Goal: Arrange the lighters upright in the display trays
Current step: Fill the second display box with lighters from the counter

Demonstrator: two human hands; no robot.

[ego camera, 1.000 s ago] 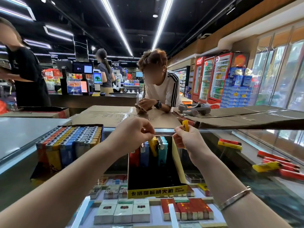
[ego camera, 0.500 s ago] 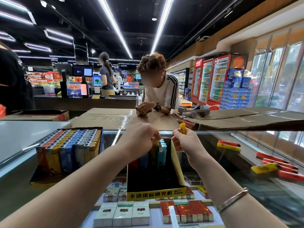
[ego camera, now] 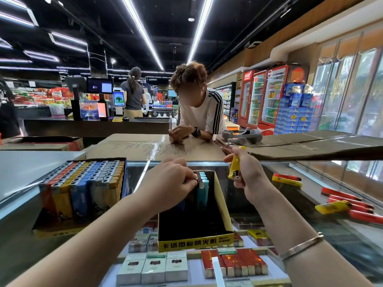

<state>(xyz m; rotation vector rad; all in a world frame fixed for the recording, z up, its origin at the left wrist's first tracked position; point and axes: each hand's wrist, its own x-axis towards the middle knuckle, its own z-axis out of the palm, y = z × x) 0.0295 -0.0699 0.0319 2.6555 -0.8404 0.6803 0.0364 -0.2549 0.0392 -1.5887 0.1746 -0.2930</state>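
Note:
A yellow-edged display tray (ego camera: 223,210) stands on the glass counter, with a few upright lighters (ego camera: 202,188) at its far end. My left hand (ego camera: 170,181) reaches into that end, and its curled fingers press on the lighter tops. My right hand (ego camera: 248,172) hovers to the tray's right and pinches a yellow lighter (ego camera: 235,165) with its metal head pointing down. On the left stands a full tray (ego camera: 83,189) of upright lighters in several colours.
Loose red and yellow lighters (ego camera: 344,204) lie on the glass at the right, two more (ego camera: 287,179) further back. Cigarette packs (ego camera: 154,268) show under the glass. Flattened cardboard (ego camera: 153,147) lies beyond, where a person leans.
My left hand has dropped onto the lighters in the tray. My right hand has turned the yellow lighter so its head points down and shifted slightly right.

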